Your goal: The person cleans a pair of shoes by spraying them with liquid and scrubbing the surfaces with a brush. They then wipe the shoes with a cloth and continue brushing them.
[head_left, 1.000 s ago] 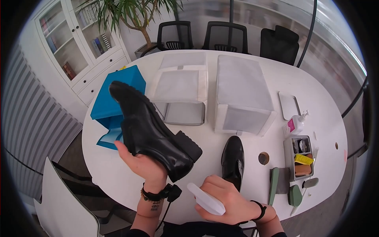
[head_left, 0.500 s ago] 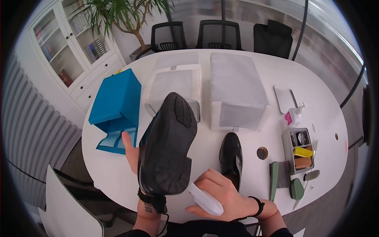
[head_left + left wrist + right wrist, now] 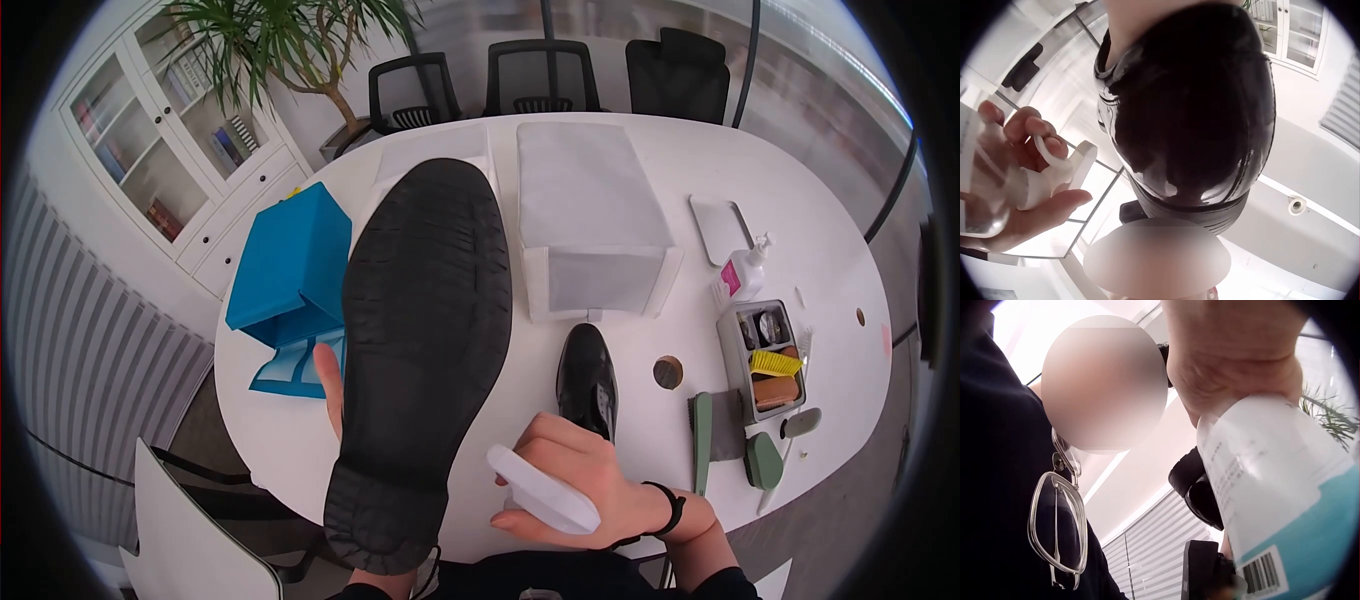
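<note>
A black leather shoe is raised in front of me, its ridged sole turned toward the head camera. My left hand holds it from behind; only the thumb shows along the shoe's left side, the other fingers being hidden. In the left wrist view the shoe's glossy leather fills the middle. My right hand grips a spray bottle with a white trigger head, to the right of the shoe's heel. Its white and teal label shows up close in the right wrist view. A matching black shoe stands on the table.
On the white table are a blue fabric box and a large grey-white box. At right stand a pump bottle, a grey organizer tray and green-handled brushes. Another pale box is mostly behind the shoe.
My left hand has turned the shoe from a side view until its sole faces me, and brought it nearer the head camera. My right hand keeps its grip on the spray bottle.
</note>
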Available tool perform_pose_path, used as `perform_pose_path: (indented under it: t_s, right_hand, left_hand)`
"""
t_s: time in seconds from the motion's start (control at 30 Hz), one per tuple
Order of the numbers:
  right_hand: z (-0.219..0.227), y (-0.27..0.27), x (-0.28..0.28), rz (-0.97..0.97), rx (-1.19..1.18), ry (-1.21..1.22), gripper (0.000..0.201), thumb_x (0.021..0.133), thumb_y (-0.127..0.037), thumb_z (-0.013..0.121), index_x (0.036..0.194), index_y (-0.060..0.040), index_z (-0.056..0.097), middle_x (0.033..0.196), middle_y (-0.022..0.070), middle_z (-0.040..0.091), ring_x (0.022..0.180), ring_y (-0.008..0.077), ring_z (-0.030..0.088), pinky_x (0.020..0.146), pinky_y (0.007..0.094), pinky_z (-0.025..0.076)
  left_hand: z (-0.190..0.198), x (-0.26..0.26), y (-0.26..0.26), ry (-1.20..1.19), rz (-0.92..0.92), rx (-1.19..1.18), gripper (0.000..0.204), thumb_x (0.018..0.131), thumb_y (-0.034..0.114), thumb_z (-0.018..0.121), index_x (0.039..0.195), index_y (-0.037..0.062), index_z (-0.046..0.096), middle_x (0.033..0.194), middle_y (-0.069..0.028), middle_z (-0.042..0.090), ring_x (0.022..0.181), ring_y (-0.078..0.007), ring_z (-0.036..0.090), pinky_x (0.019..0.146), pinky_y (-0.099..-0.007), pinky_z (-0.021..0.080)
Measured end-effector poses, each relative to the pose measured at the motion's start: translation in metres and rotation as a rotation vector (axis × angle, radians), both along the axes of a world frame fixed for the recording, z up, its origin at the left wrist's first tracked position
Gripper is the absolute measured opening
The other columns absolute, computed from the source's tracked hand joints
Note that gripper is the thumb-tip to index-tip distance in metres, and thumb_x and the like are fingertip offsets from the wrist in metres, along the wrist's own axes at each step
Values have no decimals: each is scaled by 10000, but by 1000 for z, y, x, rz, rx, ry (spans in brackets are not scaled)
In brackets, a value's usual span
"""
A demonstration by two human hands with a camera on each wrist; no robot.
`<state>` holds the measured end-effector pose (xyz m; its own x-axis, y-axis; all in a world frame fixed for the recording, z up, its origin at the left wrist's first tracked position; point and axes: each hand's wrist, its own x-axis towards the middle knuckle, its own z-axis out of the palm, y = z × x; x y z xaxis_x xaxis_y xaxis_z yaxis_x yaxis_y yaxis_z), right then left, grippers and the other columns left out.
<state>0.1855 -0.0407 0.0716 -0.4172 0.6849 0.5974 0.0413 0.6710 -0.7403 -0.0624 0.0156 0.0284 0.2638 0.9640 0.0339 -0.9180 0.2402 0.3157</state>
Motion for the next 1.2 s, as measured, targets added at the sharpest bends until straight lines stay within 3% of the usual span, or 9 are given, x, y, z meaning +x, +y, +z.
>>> perform_pose_path:
  t_s: [0.3, 0.37, 0.4, 0.57, 0.77, 0.8, 0.83, 0.9, 1.2]
  right_hand:
    - [-4, 14, 8, 187, -99, 209, 435, 879, -329, 795, 1092, 31, 675, 1033, 147, 674, 916, 263, 647, 779, 335, 522]
    - [-6, 14, 10, 289, -218, 343, 433, 886, -287, 799, 1134, 43, 670, 1021, 122, 641, 857, 239, 631, 769, 328, 521]
    - [-4, 5, 12, 324, -457, 442, 434, 922, -304, 756, 1153, 50, 660, 1017, 120, 657, 867, 210, 648, 802, 328, 520]
    - [-9, 12, 30, 404, -559, 521, 412, 958, -261, 688, 1224, 51, 641, 984, 115, 679, 915, 197, 671, 815, 337, 549]
    - [-6, 21, 35, 481, -678, 796, 595, 1014, -386, 610, 1416, 38, 494, 1076, 150, 674, 968, 233, 692, 802, 353, 596]
    - [0, 22, 41, 366, -713, 689, 717, 916, -663, 623, 1035, 43, 663, 951, 174, 646, 1001, 297, 658, 766, 432, 612]
    - [-3, 25, 43, 360, -709, 697, 717, 916, -663, 623, 1035, 43, 663, 951, 174, 646, 1001, 297, 658, 766, 432, 612]
    - [-11, 30, 48, 582, -628, 844, 652, 1028, -451, 564, 1446, 36, 450, 983, 134, 642, 876, 240, 697, 746, 392, 617]
    - [-4, 28, 64, 630, -641, 870, 711, 980, -522, 615, 1378, 57, 507, 967, 153, 642, 881, 261, 698, 681, 389, 623]
  left_hand:
    - [2, -3, 6, 83, -43, -15, 804, 947, 630, 598, 1434, -5, 519, 1376, -131, 589, 1228, -280, 600, 1051, -365, 492]
    - [3, -3, 8, 108, -60, -18, 803, 947, 628, 599, 1434, -5, 518, 1376, -131, 589, 1229, -280, 599, 1051, -365, 491]
    - [3, -2, 9, 120, -72, -20, 803, 947, 627, 599, 1434, -5, 518, 1376, -131, 589, 1229, -280, 599, 1051, -365, 490]
    - [7, 9, 22, 181, -155, -16, 800, 946, 623, 601, 1435, -5, 518, 1376, -131, 589, 1230, -281, 598, 1053, -365, 489]
    - [17, 22, 41, 271, -257, 0, 798, 946, 618, 604, 1435, -6, 517, 1377, -132, 588, 1231, -282, 597, 1055, -365, 487]
    - [18, 23, 42, 280, -266, 3, 797, 946, 617, 605, 1435, -6, 517, 1377, -132, 588, 1231, -282, 597, 1055, -365, 486]
    - [19, 25, 44, 289, -275, 6, 797, 945, 617, 605, 1435, -6, 517, 1377, -132, 588, 1231, -282, 597, 1055, -365, 486]
    - [20, 29, 47, 305, -295, 11, 796, 945, 615, 606, 1435, -6, 516, 1377, -132, 588, 1231, -283, 596, 1056, -365, 485]
    - [24, 43, 58, 361, -357, 38, 792, 944, 607, 610, 1436, -7, 515, 1377, -133, 587, 1233, -284, 595, 1058, -365, 482]
